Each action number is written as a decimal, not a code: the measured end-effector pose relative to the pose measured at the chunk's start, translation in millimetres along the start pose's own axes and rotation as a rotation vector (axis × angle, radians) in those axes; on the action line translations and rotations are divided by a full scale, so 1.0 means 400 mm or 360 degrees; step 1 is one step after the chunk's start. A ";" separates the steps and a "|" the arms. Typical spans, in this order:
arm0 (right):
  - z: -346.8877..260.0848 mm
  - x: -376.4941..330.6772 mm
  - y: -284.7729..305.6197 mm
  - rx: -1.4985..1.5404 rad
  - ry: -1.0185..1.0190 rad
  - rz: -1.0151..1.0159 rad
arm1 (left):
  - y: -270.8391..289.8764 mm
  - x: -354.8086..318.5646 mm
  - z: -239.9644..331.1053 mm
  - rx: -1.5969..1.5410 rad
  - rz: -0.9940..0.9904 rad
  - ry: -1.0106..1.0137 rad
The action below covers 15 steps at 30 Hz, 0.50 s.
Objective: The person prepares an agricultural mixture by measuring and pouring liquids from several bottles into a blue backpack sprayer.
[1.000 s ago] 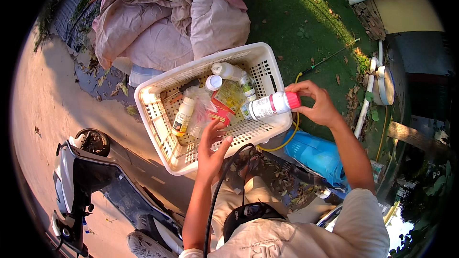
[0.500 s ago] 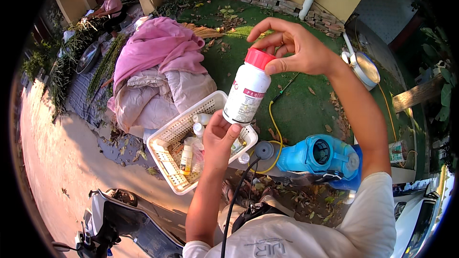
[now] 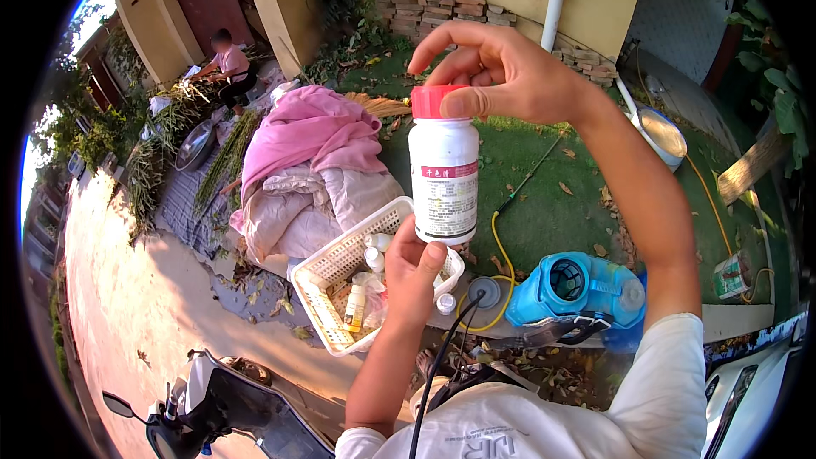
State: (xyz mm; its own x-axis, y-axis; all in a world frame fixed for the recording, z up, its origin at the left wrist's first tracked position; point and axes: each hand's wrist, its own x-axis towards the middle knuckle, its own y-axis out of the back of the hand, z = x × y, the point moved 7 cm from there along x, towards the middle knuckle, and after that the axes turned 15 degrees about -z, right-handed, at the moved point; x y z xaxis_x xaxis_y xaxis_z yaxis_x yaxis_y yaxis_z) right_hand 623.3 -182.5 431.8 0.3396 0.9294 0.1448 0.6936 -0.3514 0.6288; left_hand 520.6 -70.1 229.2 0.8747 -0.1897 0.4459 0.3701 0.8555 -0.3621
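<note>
A white plastic bottle (image 3: 444,183) with a printed label is held nearly upright in front of me. Its base sits in the fingers of my left hand (image 3: 412,276), closed around the bottom. Up top, my right hand (image 3: 518,76) grips the ribbed red cap (image 3: 427,103) between thumb and fingers, the index finger raised. The cap is on the bottle. Below my left hand lies a cream plastic basket (image 3: 318,313) holding a small bottle with a yellow label (image 3: 354,308), white bottles (image 3: 374,258) and clear plastic. My left forearm hides part of the basket.
Right of the basket stands a blue sprayer tank (image 3: 625,289), its round mouth uncovered. A grey lid (image 3: 484,291) and yellow hose (image 3: 512,259) lie beside it. Pink bedding (image 3: 310,132) is heaped beyond the basket. A scooter (image 3: 255,404) stands near left; a person (image 3: 231,64) sits far left.
The bottle has gone from leaning to nearly upright. Both hands have kept their hold, on the base and the cap. The whole view has shifted, with the surroundings moving rightward.
</note>
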 end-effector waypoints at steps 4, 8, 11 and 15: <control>-0.002 -0.014 -0.003 0.0006 0.0024 0.0012 | -0.014 -0.006 0.007 0.0018 -0.0040 0.0005; -0.016 -0.020 -0.010 -0.0001 0.0081 0.0084 | -0.018 -0.010 0.011 0.0103 -0.0042 0.0016; -0.014 -0.020 -0.012 0.0010 0.0093 0.0084 | -0.016 -0.011 0.012 0.0105 -0.0043 -0.0009; -0.004 -0.022 -0.014 -0.0014 0.0123 0.0085 | -0.001 -0.018 0.007 0.0097 0.0004 0.0016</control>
State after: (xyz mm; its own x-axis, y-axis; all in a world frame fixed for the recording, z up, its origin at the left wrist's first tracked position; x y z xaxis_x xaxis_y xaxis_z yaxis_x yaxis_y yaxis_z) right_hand 615.3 -188.5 428.0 0.3257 0.9153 0.2369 0.6702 -0.4002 0.6250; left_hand 513.4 -67.6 228.4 0.8789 -0.1918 0.4367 0.3481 0.8838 -0.3127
